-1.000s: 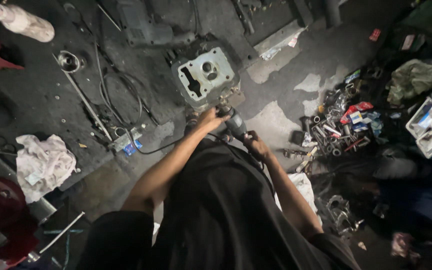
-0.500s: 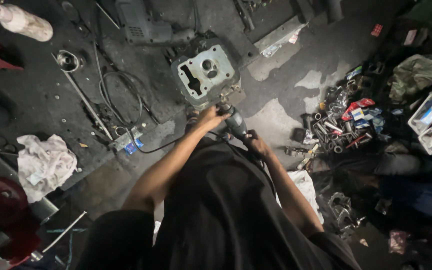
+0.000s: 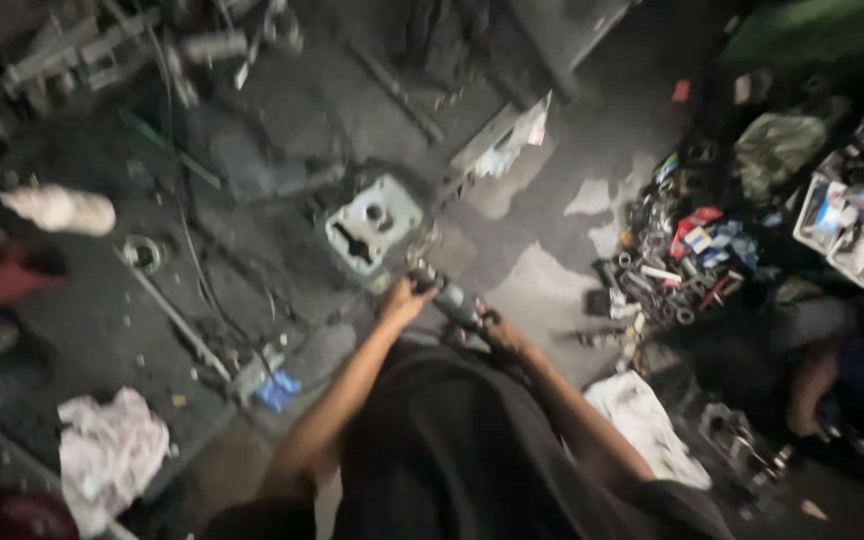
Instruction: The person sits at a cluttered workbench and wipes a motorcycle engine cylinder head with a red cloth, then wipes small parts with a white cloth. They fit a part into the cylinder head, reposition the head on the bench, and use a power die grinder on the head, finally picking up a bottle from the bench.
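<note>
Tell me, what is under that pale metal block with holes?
The metal block lies on the dark, grimy floor. What is directly beneath it is covered. Both hands hold a power tool at its near edge.

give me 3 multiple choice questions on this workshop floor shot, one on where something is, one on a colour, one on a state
1. Where is the pale metal engine part relative to the hands?
A. just beyond them
B. behind the person
C. on a shelf

2. What colour is the crumpled rag at lower left?
A. black
B. whitish pink
C. green

3. How is the power tool held?
A. lying untouched
B. one hand only
C. both hands on it

Answers: 1 A, it lies on the floor just past the tool. 2 B, it looks pale. 3 C, left hand and right hand both grip it.
</note>
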`<state>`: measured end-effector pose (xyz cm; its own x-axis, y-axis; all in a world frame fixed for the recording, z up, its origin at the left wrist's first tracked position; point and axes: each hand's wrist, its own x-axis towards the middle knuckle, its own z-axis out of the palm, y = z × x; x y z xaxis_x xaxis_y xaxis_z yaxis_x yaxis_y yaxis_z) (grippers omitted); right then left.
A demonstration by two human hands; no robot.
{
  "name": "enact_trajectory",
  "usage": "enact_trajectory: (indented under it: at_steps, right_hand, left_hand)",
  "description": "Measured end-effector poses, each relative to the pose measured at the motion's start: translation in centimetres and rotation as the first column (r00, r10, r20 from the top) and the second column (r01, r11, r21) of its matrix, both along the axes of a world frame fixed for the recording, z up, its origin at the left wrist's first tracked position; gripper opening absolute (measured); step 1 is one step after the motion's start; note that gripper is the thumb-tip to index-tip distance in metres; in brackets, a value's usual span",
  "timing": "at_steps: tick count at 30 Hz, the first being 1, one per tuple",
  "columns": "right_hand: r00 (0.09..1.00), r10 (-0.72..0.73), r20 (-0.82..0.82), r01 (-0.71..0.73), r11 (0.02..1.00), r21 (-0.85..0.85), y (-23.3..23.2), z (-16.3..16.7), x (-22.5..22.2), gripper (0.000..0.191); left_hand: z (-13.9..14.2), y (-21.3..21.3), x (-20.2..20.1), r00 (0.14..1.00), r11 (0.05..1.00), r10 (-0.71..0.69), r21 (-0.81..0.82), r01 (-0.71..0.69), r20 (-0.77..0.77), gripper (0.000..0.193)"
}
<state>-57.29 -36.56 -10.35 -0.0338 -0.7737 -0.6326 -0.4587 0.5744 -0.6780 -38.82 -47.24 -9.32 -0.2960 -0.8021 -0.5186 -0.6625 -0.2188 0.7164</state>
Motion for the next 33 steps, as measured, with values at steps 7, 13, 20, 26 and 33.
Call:
enact_trajectory:
  at_steps: [7,13,20,26,33]
  right_hand:
    - [1.000,-0.007,-0.015,0.008,0.999,0.039,0.0,0.8,-0.7,0.048]
    - [0.998,-0.011,-0.068,0.017,0.995,0.094,0.4,0.4,-1.0,0.044]
    - [0.999,-0.020,-0.037,0.025,0.990,0.142,0.7,-0.4,-1.0,0.049]
    - [1.000,-0.006,-0.025,0.009,0.990,0.139,0.9,-0.4,-1.1,0.050]
    - [0.998,0.068,0.012,-0.069,0.975,0.212,0.5,-0.2,-0.9,0.049]
  left_hand:
    - [1.8,-0.4,-1.1,0.992,0.995,0.003,-0.102,-0.016,-0.124,0.061]
    - [1.7,-0.1,-1.2,0.990,0.999,0.036,-0.030,-0.040,-0.134,0.062]
    - [0.5,0.6,-0.8,0.999,0.998,0.035,-0.055,-0.037,-0.021,0.072]
    - [-0.2,1.0,-0.5,0.989,0.994,0.102,-0.031,-0.106,-0.106,0.075]
    - [-0.2,1.1,0.2,0.997,0.997,0.070,-0.010,-0.070,-0.032,0.070]
